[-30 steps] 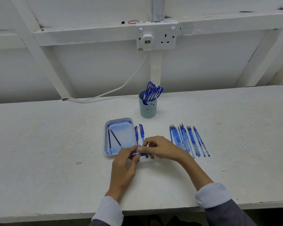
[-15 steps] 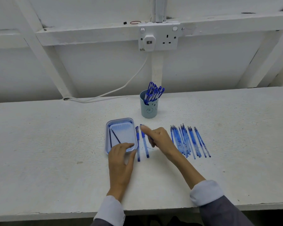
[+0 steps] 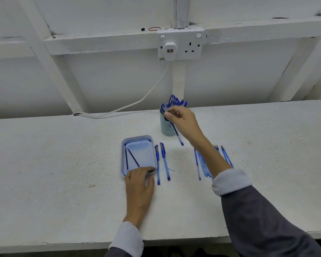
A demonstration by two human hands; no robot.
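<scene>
- Pen (image 3: 178, 136): the right hand (image 3: 183, 121) pinches it near the capped end. It hangs tilted just in front of the cup (image 3: 165, 129), with its tip clear above the worktop (image 3: 63, 164).
- The left hand (image 3: 139, 184) rests relaxed on the near rim of the tray (image 3: 122, 156), which holds two refills (image 3: 132, 157).
- Step in hand: probably fetching a fresh pen from the cup, though whether it is fully clear of the others is hard to see.
- Next move: bring it down beside the tray, where the left hand can take one end.

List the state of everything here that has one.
cup, upright, pens standing inside.
tray, open, two refills inside.
pen, lifted, tilted.
right hand, pinching the pen.
left hand, resting on the tray's near rim.
two pens, lying beside the tray.
</scene>
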